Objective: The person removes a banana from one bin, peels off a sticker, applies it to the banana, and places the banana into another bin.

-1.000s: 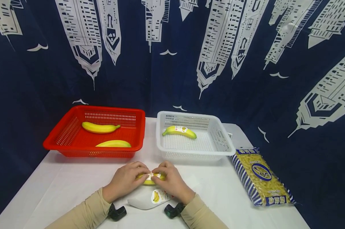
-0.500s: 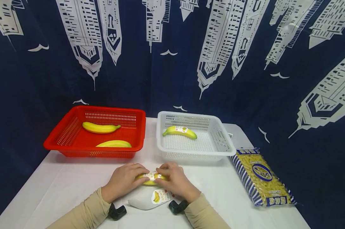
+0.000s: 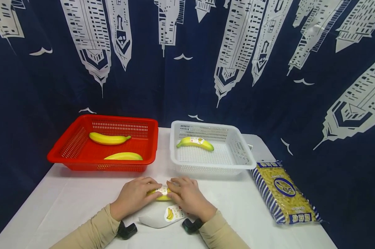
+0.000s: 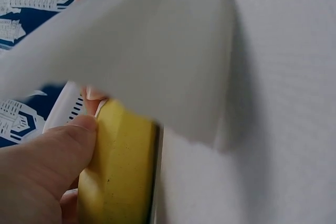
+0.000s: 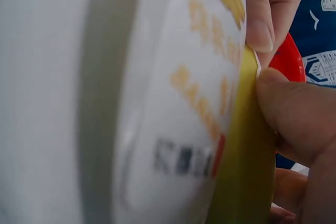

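Observation:
A yellow banana [image 3: 164, 198] with a white printed sticker [image 3: 161, 191] along its top lies crosswise between both hands. The left hand [image 3: 136, 193] grips its left end, thumb on the near side. At the right end, the right hand [image 3: 188, 197] holds the banana, its thumb and fingers over part of the sticker. The right wrist view has the thumb pressed to the banana [image 5: 239, 166] near the other hand's fingertips. Nearer the body is a pale, curved, banana-shaped piece [image 3: 153, 221] with a banana-print label [image 3: 174, 213]; its right end is hidden by the right hand.
A red basket [image 3: 101, 161] at the back left holds two bananas [image 3: 109, 139]. Beside it, a white basket [image 3: 212, 166] holds one stickered banana [image 3: 195, 143]. A bag of pasta [image 3: 283, 193] lies at the table's right edge. A dark patterned curtain [image 3: 187, 86] hangs behind.
The right hand shifts right along the banana, baring more of the sticker, then slides back left and covers the sticker's right part. The left hand stays about where it was.

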`<move>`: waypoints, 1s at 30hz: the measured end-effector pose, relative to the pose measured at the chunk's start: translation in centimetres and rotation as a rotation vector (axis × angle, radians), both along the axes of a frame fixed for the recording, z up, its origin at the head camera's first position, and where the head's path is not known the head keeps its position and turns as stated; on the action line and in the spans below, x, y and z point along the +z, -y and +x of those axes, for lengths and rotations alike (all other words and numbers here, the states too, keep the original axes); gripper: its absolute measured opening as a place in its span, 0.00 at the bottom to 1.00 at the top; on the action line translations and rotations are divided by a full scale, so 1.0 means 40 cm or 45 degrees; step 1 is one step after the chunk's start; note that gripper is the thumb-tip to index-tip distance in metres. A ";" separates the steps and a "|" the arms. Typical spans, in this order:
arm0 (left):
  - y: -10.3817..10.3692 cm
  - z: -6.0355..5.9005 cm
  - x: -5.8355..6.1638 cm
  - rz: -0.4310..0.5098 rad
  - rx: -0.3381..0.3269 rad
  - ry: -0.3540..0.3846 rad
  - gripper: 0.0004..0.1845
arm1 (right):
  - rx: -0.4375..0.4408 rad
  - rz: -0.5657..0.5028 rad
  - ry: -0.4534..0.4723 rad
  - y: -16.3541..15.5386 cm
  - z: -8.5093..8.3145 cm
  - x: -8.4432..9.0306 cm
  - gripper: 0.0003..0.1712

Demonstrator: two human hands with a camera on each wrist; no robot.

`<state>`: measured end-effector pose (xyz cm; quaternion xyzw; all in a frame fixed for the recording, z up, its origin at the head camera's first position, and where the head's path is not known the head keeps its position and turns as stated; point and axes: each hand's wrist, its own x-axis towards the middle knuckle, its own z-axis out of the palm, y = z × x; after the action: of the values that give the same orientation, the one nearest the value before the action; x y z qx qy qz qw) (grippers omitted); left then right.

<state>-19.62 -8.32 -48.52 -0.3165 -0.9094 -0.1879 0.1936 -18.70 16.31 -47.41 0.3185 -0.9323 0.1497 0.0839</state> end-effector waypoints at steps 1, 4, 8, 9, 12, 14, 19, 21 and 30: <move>0.000 0.000 -0.001 0.000 0.007 0.003 0.16 | -0.006 0.003 0.009 -0.002 0.000 0.001 0.27; 0.001 -0.001 -0.004 0.012 0.020 0.020 0.16 | -0.013 0.001 0.038 -0.010 -0.001 0.004 0.27; 0.004 -0.005 -0.007 0.050 0.009 0.056 0.15 | 0.003 -0.068 0.083 -0.026 -0.004 0.005 0.26; 0.006 -0.006 -0.007 0.064 0.002 0.065 0.15 | 0.011 -0.092 0.081 -0.031 -0.006 0.003 0.25; 0.011 -0.008 -0.009 0.112 -0.016 0.099 0.16 | 0.038 -0.159 0.104 -0.044 -0.015 0.001 0.22; 0.014 -0.010 -0.010 0.147 -0.022 0.129 0.17 | 0.051 -0.184 0.133 -0.054 -0.023 0.002 0.21; 0.016 -0.013 -0.013 0.233 -0.010 0.228 0.18 | -0.033 -0.255 0.281 -0.090 -0.037 0.012 0.21; 0.013 -0.015 -0.014 0.279 -0.019 0.274 0.18 | -0.074 -0.304 0.346 -0.109 -0.042 0.016 0.21; -0.018 -0.032 0.007 0.558 -0.183 0.433 0.17 | -0.037 -0.350 0.473 -0.165 -0.059 0.029 0.18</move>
<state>-20.88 -7.59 -48.24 -0.2948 -0.8417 -0.4437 0.0885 -21.06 22.90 -46.26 0.2576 -0.9071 0.3300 -0.0445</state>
